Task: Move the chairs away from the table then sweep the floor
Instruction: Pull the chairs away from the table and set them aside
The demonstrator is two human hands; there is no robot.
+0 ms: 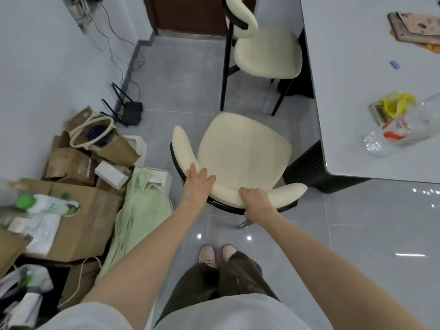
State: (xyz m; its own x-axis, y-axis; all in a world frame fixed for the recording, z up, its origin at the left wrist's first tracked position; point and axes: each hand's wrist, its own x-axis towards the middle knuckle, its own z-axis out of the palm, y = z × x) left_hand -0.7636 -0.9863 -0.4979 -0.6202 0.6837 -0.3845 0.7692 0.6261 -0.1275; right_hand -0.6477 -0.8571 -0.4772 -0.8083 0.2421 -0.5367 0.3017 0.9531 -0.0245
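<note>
A cream-cushioned chair (242, 153) with a black frame stands on the grey tiled floor just in front of my feet, turned away from the table (352, 67). My left hand (198, 184) lies with straight fingers on the left part of its curved backrest. My right hand (256, 198) grips the backrest's top edge, fingers curled over it. A second matching chair (264, 51) stands farther back, its seat pushed against the table's left edge.
Cardboard boxes, paper bags (100, 136) and a green towel (140, 206) are piled on the floor at the left. A black router (132, 110) with cables sits by the wall. Plastic bottle (404, 125) and wrappers lie on the table. A brown door stands at the far end.
</note>
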